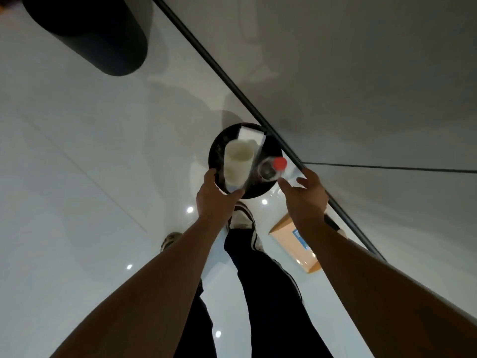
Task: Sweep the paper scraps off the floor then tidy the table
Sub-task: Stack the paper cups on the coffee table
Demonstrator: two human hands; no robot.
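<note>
Head view, landmark black tray [219,161]. Far upper left of tray: dark cylindrical bin [95,34] on glossy white floor [77,177], wide bare floor between. Left hand [215,196] grasps tray's near rim, thumb over edge. On tray: pale cup [237,161] upright, mouth upward; behind it white paper [251,134]; right of cup, bottle [271,169] upright, red cap upward. Right hand [304,195] just beside tray, fingers released, spread. Table edge [258,112] runs diagonally, touching tray's right side. Cardboard box [294,244] below tray.
</note>
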